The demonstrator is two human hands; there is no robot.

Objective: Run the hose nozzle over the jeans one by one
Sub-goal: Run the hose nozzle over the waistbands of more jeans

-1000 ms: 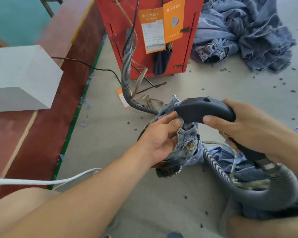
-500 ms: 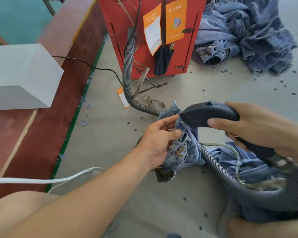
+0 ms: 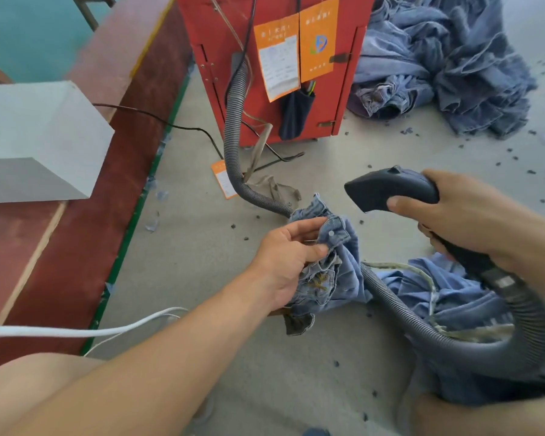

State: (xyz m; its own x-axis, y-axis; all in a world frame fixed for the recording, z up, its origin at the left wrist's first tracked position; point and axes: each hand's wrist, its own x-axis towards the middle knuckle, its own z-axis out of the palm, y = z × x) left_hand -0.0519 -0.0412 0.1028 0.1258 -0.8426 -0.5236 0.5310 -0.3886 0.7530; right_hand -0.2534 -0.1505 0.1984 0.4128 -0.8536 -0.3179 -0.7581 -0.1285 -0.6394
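Left hand [image 3: 288,259] pinches a bunched waistband of pale, worn jeans [image 3: 331,265], thumb on top of the cloth and fingers curled beneath; a small metal rivet button shows just by the thumb tip, and the denim hangs in crumpled folds to a frayed dark hem on the floor [image 3: 202,247]. Right hand [image 3: 463,221] wraps the matte dark-grey plastic nozzle [image 3: 387,188], fingers curled round the neck and thumb laid along its near side. The nozzle is smooth and wedge-shaped, its mouth pointing left, held above and to the right of the gripped denim, apart from it. From the handle a ribbed grey hose [image 3: 453,344] loops down under the right forearm, passes behind the jeans and climbs to a red metal cabinet [image 3: 334,99]. The cabinet carries two orange paper tags [image 3: 318,39] and a dark pouch [image 3: 294,118]. More blue denim [image 3: 447,297] lies rumpled under the hose loop, with a pale stringy strip across it. A big heap of jeans [image 3: 447,64] sits beside the cabinet, at right. The floor is smooth grey concrete, dotted with dark lint bits. At left, a reddish-brown board [image 3: 76,190] with a green edge and a plain grey-white box [image 3: 35,143]. A white cord [image 3: 85,332] crosses the lower left, and a thin black cable [image 3: 170,125] runs toward the cabinet.
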